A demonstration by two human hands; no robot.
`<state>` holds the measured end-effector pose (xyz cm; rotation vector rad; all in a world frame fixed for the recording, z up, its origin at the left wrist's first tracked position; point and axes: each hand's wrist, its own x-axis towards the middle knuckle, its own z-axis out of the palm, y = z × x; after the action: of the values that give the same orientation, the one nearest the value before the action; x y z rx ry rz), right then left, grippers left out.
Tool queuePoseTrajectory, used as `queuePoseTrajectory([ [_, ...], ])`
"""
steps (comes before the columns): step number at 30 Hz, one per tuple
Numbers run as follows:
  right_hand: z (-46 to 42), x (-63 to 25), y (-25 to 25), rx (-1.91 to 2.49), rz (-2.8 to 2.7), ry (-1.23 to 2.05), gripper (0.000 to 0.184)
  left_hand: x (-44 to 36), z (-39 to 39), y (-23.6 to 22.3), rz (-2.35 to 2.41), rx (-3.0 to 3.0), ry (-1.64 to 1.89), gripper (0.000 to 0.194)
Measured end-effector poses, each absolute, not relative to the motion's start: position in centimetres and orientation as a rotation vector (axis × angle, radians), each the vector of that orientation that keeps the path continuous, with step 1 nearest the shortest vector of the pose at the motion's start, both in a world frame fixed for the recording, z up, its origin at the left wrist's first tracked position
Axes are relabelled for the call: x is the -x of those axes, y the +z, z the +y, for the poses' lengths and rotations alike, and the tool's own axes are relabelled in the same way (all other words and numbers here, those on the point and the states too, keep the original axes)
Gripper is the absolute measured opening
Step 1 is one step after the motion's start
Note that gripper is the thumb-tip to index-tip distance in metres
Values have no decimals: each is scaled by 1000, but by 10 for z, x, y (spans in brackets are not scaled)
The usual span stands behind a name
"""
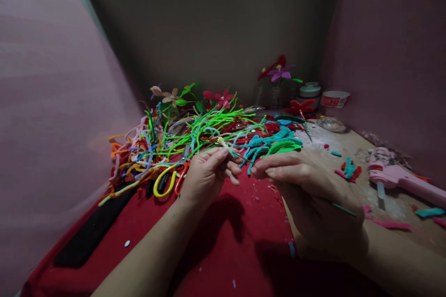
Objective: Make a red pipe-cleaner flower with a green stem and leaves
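My left hand pinches the base of a small pale yellow tuft, likely the middle of a pipe-cleaner flower. A thin dark stem slants from the tuft down to my right hand. The fingertips of that hand are closed round the stem, and a green length shows beyond the palm. Behind my hands lies a tangled heap of pipe cleaners, mostly green in the middle. Yellow-and-red-handled scissors rest left of my left hand. The exact grip of my right fingers is partly hidden.
A pink glue gun lies at the right on a wooden board with scraps. Teal pipe-cleaner petals sit ahead. Finished flowers, a lidded jar and a tub stand at the back. A black strip lies left.
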<state>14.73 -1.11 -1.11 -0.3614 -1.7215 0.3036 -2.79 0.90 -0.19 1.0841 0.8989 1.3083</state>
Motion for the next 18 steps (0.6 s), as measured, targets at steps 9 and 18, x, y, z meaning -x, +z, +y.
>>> queuePoseTrajectory([
  [9, -13, -149, -14, 342, -1790, 242, 28, 31, 14, -6, 868, -944, 1360, 12],
  [18, -12, -150, -22, 263, -1915, 140, 37, 27, 14, -3, 884, -722, 1412, 8],
])
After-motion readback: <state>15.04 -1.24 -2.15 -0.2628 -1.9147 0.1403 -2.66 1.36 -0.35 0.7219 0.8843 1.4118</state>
